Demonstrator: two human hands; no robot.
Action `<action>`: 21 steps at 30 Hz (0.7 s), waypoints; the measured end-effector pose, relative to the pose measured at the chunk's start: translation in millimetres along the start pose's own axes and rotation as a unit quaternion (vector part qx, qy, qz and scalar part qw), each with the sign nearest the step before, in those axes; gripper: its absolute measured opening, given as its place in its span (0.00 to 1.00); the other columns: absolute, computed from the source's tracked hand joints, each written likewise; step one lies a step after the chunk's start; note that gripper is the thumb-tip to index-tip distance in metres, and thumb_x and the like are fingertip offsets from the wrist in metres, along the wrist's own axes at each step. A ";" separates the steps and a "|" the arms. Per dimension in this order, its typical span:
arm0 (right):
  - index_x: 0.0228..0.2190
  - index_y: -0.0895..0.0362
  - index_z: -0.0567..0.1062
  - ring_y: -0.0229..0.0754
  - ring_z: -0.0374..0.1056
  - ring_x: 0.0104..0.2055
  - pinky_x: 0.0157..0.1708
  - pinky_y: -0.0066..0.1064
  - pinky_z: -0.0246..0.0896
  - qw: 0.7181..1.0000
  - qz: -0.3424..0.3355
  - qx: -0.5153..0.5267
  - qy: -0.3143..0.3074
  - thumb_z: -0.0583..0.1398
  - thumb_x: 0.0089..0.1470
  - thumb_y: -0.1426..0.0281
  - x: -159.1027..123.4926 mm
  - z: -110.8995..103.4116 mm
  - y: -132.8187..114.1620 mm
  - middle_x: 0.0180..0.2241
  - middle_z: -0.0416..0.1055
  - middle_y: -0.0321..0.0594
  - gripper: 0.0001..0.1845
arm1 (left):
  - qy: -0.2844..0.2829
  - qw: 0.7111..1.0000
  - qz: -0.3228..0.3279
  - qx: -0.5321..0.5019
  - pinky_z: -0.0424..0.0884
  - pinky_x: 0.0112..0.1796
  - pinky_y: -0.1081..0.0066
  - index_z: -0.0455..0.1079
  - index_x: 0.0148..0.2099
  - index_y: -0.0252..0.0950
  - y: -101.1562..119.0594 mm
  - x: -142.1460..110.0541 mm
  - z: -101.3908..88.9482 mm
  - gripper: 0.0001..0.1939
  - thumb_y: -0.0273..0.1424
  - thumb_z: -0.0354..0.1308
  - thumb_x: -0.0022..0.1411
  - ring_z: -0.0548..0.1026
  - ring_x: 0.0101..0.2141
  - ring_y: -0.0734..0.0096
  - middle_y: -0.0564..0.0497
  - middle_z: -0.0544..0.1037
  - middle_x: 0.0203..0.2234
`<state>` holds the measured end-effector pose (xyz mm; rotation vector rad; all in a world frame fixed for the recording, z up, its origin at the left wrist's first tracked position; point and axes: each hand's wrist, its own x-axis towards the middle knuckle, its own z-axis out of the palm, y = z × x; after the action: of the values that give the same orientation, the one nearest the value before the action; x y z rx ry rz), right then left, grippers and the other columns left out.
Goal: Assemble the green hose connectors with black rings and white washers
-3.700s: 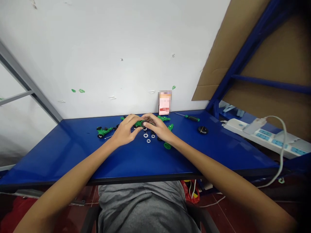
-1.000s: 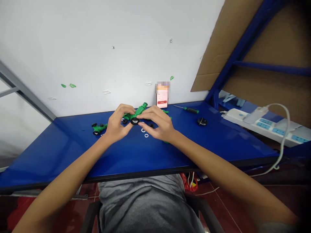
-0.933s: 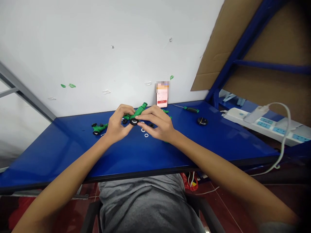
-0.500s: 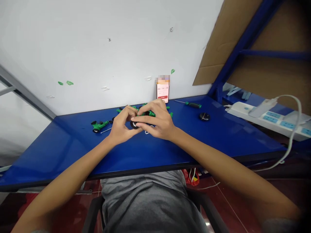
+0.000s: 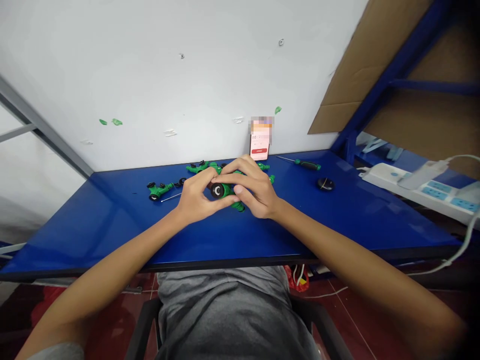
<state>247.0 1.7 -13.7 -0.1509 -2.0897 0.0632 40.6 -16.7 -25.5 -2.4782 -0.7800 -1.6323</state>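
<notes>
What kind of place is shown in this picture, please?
Probably a workbench in a small workshop, though the wider room is out of view. The signs are the blue table, the screwdriver lying on it, and the green part held between the left hand and right hand.

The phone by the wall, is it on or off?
On. The phone screen is lit pinkish, with a red bar near the bottom; its top is blurred out.
</notes>
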 end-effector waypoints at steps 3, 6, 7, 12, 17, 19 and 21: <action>0.64 0.47 0.76 0.53 0.71 0.48 0.51 0.52 0.65 0.999 -0.007 0.033 -0.023 0.49 0.77 0.58 0.1 -1.7 0.6 0.48 0.75 0.47 0.24 | 0.022 1.000 0.002 0.010 0.57 0.25 0.72 0.57 0.32 0.39 2.9 2.2 -0.4 0.31 0.53 0.71 0.66 0.57 0.24 0.78 0.61 0.58 0.23; 0.66 0.49 0.73 0.54 0.71 0.50 0.52 0.53 0.66 0.997 -0.005 0.061 -0.044 0.53 0.75 0.53 0.1 -1.5 1.1 0.50 0.75 0.48 0.26 | 0.045 0.999 -0.008 0.016 0.54 0.24 0.72 0.54 0.30 0.39 5.1 3.8 -0.4 0.34 0.56 0.70 0.65 0.55 0.22 0.79 0.62 0.56 0.21; 0.66 0.49 0.72 0.55 0.71 0.51 0.52 0.53 0.66 0.996 -0.001 0.070 -0.050 0.56 0.73 0.53 -0.1 -0.8 1.2 0.51 0.75 0.48 0.27 | 0.049 0.999 -0.016 0.018 0.53 0.23 0.71 0.53 0.29 0.39 5.6 4.1 -0.4 0.36 0.57 0.70 0.64 0.54 0.22 0.79 0.62 0.56 0.20; 0.65 0.48 0.70 0.55 0.71 0.54 0.54 0.52 0.69 0.994 0.037 0.084 -0.065 0.64 0.67 0.61 -1.7 5.3 0.6 0.53 0.74 0.48 0.27 | 0.057 0.997 -0.054 0.028 0.52 0.22 0.71 0.50 0.27 0.39 6.2 5.5 -0.7 0.39 0.59 0.71 0.62 0.53 0.20 0.80 0.62 0.56 0.18; 0.64 0.48 0.70 0.54 0.72 0.57 0.57 0.53 0.71 0.991 0.060 0.105 -0.053 0.63 0.67 0.68 -2.2 11.5 0.0 0.55 0.75 0.49 0.26 | 0.052 0.993 -0.087 0.068 0.52 0.22 0.70 0.50 0.26 0.39 7.1 6.9 -2.2 0.39 0.60 0.70 0.61 0.54 0.19 0.80 0.62 0.58 0.17; 0.65 0.48 0.71 0.54 0.72 0.58 0.58 0.53 0.71 0.990 0.065 0.119 -0.046 0.63 0.68 0.69 -2.7 13.7 0.7 0.55 0.76 0.49 0.26 | 0.048 0.990 -0.099 0.087 0.52 0.22 0.70 0.51 0.26 0.39 8.5 7.2 -2.8 0.38 0.59 0.70 0.62 0.55 0.19 0.80 0.62 0.59 0.17; 0.65 0.48 0.71 0.54 0.72 0.58 0.59 0.52 0.70 0.988 0.070 0.134 -0.036 0.64 0.67 0.70 -3.7 15.9 1.5 0.55 0.76 0.49 0.27 | 0.046 0.988 -0.107 0.101 0.52 0.22 0.71 0.52 0.26 0.39 10.1 7.7 -3.3 0.37 0.58 0.70 0.62 0.55 0.19 0.80 0.62 0.60 0.16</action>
<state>235.1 3.0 -25.0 -0.1324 -2.1167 0.4374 44.7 -23.7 -15.3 -2.2295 -1.1693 -1.6231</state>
